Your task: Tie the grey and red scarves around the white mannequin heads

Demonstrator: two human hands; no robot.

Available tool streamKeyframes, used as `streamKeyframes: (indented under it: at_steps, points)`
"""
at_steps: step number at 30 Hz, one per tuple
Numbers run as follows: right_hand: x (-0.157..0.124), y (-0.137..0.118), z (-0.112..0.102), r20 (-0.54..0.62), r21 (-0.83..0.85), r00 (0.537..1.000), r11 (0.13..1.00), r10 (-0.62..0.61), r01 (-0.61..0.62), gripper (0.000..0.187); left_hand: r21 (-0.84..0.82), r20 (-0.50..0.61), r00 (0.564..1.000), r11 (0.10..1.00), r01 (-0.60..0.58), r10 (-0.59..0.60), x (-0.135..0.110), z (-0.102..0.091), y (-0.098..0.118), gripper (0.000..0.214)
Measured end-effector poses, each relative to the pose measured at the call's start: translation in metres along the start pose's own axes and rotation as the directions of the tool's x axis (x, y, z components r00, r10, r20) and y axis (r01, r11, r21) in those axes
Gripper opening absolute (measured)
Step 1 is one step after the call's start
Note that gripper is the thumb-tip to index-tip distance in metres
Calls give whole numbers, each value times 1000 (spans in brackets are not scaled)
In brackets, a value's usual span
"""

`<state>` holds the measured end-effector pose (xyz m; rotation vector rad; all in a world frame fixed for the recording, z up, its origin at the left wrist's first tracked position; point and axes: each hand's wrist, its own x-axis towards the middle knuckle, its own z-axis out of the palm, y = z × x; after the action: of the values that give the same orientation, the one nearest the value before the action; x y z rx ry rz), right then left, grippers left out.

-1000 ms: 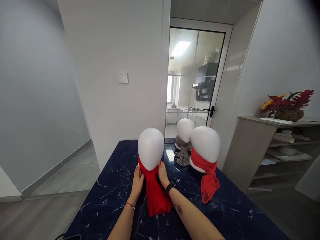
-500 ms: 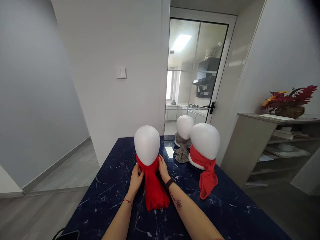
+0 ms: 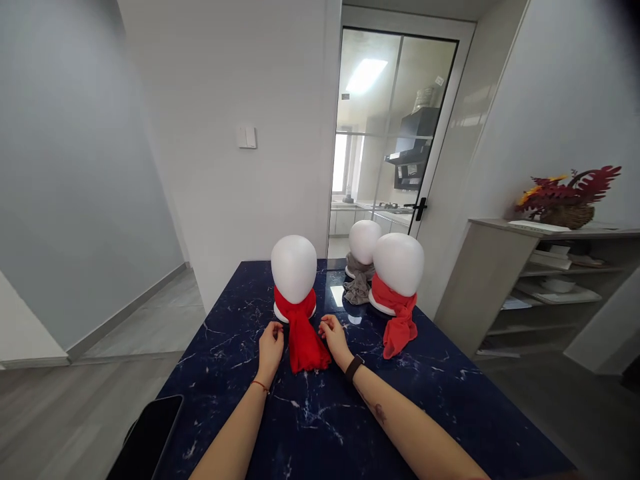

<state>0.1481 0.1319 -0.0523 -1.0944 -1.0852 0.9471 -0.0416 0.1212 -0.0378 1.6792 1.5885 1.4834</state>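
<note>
A white mannequin head (image 3: 294, 268) stands upright on the dark blue marbled table. A bright red scarf (image 3: 306, 340) is wrapped around its neck, with the loose end hanging forward onto the tabletop. Left of this scarf end, my left hand (image 3: 271, 347) has its fingers curled in, apart from the cloth, with nothing seen in them. My right hand (image 3: 337, 340) is on the other side, fingers likewise curled and holding nothing visible, close to the scarf's right edge. A dark band circles my right wrist.
To the right stands another white head (image 3: 399, 263) with a coral-red scarf (image 3: 400, 330). Behind it is a third head (image 3: 365, 241) with a grey scarf (image 3: 358, 288). A black phone (image 3: 147, 437) lies at the table's left edge. Beyond are a glass door (image 3: 383, 120) and a shelf unit (image 3: 487, 267).
Both hands have let go of the red scarf at the neck and drawn back toward me, fingers curling. The view has shifted, bringing more of the phone into sight.
</note>
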Motion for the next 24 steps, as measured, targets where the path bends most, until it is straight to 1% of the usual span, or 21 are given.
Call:
streamKeyframes:
  at_steps: [3,5,9,11,14,16,18,20,22,24]
  points:
    - [-9,1,3,84,-67,995,996,-53,58,16,-32,50,998,999,-30,32,-4,3,0,18]
    - [-11,1,4,116,-117,990,989,-81,95,13,-55,69,997,998,-30,34,-4,5,-1,23]
    - [-11,-1,1,125,-226,983,960,-138,163,13,-123,101,995,992,0,13,-4,6,-4,32]
    - [-12,-3,-1,122,-276,978,941,-168,196,15,-170,106,994,985,27,-9,-4,6,-6,31]
    - [-14,-5,-4,116,-333,976,918,-186,215,21,-267,113,992,960,86,-57,-2,6,-8,27]
    - [-15,-5,-4,125,-351,975,911,-183,216,27,-351,134,987,927,135,-93,-1,7,-8,24]
    - [-16,-5,-4,165,-367,969,900,-184,233,32,-442,169,977,877,190,-127,0,10,-8,24]
    - [-18,-7,-3,242,-395,949,873,-201,286,35,-527,213,964,812,250,-158,-1,14,-5,26]
    - [-20,-10,-2,322,-416,920,839,-225,350,36,-597,256,949,742,304,-183,-3,16,-2,27]
    - [-22,-15,-2,366,-411,898,824,-243,390,34,-649,284,937,678,345,-205,-4,18,0,27]
